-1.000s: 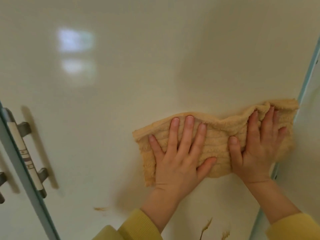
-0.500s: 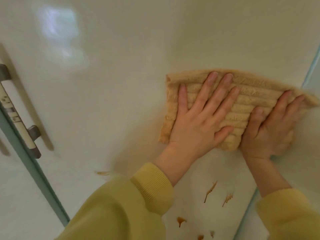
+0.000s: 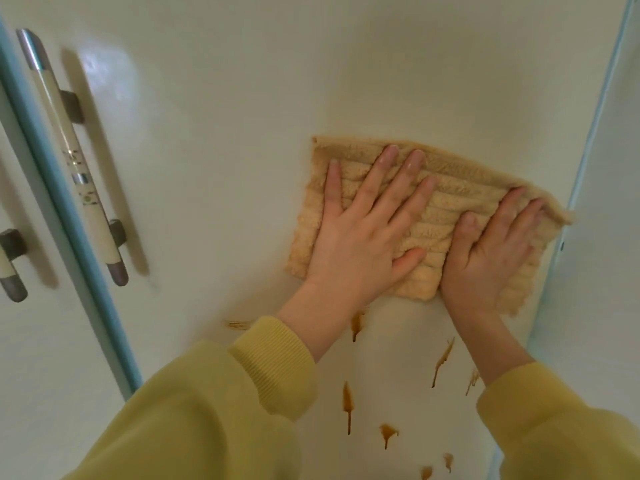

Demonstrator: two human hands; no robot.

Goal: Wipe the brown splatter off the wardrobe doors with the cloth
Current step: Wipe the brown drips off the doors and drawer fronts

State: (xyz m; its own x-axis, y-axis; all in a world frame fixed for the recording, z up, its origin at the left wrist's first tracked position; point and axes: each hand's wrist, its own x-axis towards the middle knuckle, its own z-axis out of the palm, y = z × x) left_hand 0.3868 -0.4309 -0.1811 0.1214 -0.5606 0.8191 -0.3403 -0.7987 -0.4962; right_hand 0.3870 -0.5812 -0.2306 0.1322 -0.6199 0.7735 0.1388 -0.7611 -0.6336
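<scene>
A tan ribbed cloth [image 3: 453, 195] lies flat against the glossy cream wardrobe door [image 3: 225, 150]. My left hand [image 3: 363, 233] presses on its left half with fingers spread. My right hand [image 3: 491, 251] presses on its right half, close to the door's right edge. Brown splatter [image 3: 347, 403] runs in drips just below the cloth, with more drops [image 3: 388, 433] lower down, a streak [image 3: 441, 362] under my right wrist and a small smear [image 3: 239, 324] left of my left cuff. Both sleeves are yellow.
A cream bar handle [image 3: 74, 157] with grey ends stands upright at the door's left edge, beside a teal seam [image 3: 69, 216]. Part of a second handle [image 3: 10, 268] shows on the neighbouring left door. Another teal seam [image 3: 588, 161] borders the right door.
The view has dropped, showing more brown drips below the cloth. The cloth has flattened from a bunched strip into a rectangle, and both hands have moved with it over the door toward the splatter.
</scene>
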